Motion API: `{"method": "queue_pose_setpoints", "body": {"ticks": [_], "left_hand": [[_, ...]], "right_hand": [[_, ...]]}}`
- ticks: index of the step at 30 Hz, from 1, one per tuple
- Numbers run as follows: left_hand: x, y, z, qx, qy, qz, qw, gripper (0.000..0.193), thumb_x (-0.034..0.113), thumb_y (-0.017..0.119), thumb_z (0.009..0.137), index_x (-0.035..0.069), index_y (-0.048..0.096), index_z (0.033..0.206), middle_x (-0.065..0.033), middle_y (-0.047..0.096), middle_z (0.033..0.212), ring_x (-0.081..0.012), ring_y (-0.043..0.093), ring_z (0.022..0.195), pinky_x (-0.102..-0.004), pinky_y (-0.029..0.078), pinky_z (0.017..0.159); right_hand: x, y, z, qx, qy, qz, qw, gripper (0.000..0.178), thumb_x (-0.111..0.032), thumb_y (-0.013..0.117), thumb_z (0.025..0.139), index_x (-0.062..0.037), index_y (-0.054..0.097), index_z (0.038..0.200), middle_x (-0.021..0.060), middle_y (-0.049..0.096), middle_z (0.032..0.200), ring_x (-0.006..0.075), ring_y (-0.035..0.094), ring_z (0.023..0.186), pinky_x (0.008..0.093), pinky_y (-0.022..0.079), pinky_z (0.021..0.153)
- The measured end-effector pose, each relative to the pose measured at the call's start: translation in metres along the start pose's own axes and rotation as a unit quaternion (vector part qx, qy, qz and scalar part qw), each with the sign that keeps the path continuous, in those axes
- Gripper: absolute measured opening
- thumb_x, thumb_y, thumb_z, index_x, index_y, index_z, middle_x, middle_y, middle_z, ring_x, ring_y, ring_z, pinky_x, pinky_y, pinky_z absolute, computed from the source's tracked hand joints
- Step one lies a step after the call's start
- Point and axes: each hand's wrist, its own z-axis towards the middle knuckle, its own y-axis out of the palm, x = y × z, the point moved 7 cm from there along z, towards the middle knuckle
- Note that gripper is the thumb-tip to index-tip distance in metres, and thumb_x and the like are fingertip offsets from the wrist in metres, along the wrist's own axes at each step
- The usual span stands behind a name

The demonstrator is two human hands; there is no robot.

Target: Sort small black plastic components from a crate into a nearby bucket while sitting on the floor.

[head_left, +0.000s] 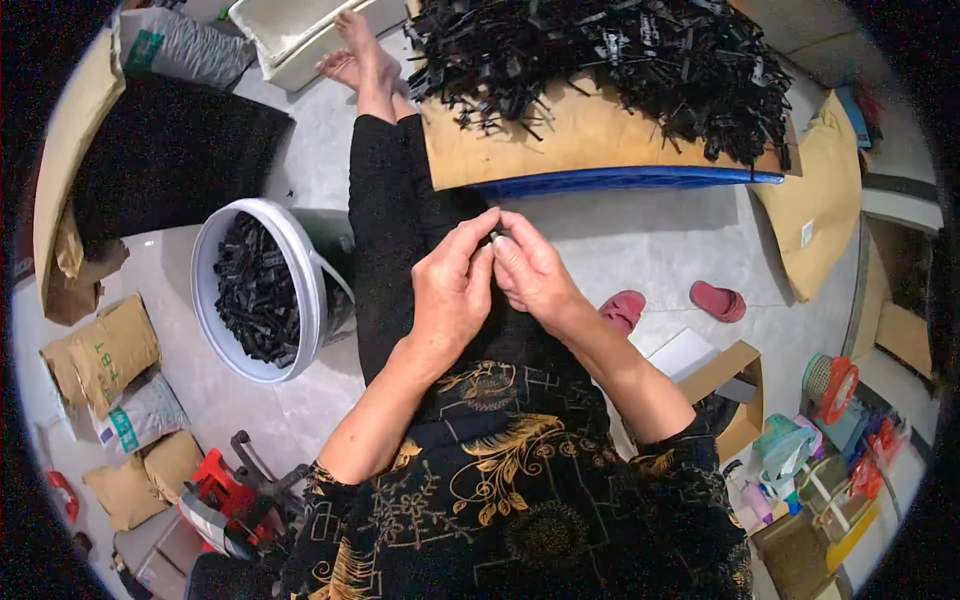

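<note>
My left hand point(450, 290) and my right hand point(535, 272) meet above my lap, thumbs and fingertips pinched together. Between them shows a bit of a small dark piece point(495, 235), mostly covered by the fingers; its exact kind cannot be made out. Beyond the hands, a heap of thin black plastic parts point(610, 60) covers much of a wooden board point(560, 140) with a blue edge beneath. To the left stands a white bucket point(205, 265) holding many similar short black pieces point(255, 300).
Several sacks point(120, 350) lie on the left floor near a red and black item point(225, 490). Pink slippers point(718, 300) and an open cardboard box point(738, 420) are at the right. A tan sack point(815, 200) leans beside the board. A white tub point(290, 55) stands at the back.
</note>
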Motion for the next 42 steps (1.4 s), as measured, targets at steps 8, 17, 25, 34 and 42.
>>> {"method": "queue_pose_setpoints", "body": {"ticks": [8,17,25,34,42], "left_hand": [[-0.001,-0.004,0.02,-0.057,-0.005,0.011,0.998,0.027,-0.004,0.055,0.079,0.003,0.06,0.104,-0.016,0.063,0.097,-0.0304,0.063,0.088,-0.0332,0.05,0.075],[-0.046,-0.203,0.0,0.19,-0.045,0.205,0.959,0.029,-0.003,0.05,0.087,0.0,0.055,0.115,-0.0099,0.06,0.109,-0.0158,0.056,0.101,-0.0262,0.041,0.09],[-0.124,-0.255,-0.056,0.161,-0.186,0.296,0.923,0.033,0.005,0.05,0.089,0.006,0.051,0.122,-0.0129,0.059,0.114,-0.0214,0.056,0.104,-0.0307,0.042,0.089],[-0.1,-0.241,-0.055,0.191,-0.058,0.397,0.896,0.032,0.008,0.055,0.083,0.004,0.054,0.115,-0.0155,0.054,0.115,-0.0312,0.05,0.108,-0.0392,0.036,0.095],[-0.051,-0.111,-0.024,0.03,-0.233,-0.283,0.93,0.039,0.019,0.054,0.09,0.001,0.045,0.123,-0.0092,0.062,0.102,-0.0113,0.061,0.071,-0.0198,0.045,0.056]], "right_hand": [[-0.004,-0.019,0.022,-0.004,0.004,-0.13,0.991,0.026,-0.022,0.042,0.096,-0.0077,0.046,0.117,-0.0058,0.039,0.062,0.0024,0.035,0.05,0.018,0.03,0.043],[-0.12,-0.207,-0.002,0.398,-0.304,-0.469,0.727,0.029,-0.012,0.058,0.086,-0.0033,0.051,0.112,0.0086,0.056,0.096,0.0105,0.05,0.074,0.0248,0.042,0.063],[-0.146,-0.231,0.018,0.408,-0.226,-0.529,0.709,0.025,-0.019,0.062,0.084,-0.0057,0.055,0.104,0.0038,0.054,0.064,0.0104,0.047,0.058,0.0258,0.042,0.056],[-0.145,-0.197,0.034,0.33,-0.24,-0.513,0.755,0.021,-0.023,0.061,0.085,-0.0026,0.057,0.087,-0.0016,0.048,0.06,0.0077,0.041,0.053,0.0233,0.037,0.048],[-0.091,-0.064,0.043,0.119,0.021,-0.123,0.985,0.018,-0.023,0.052,0.092,-0.0135,0.043,0.079,-0.0073,0.031,0.054,0.0034,0.027,0.042,0.0204,0.021,0.038]]}}
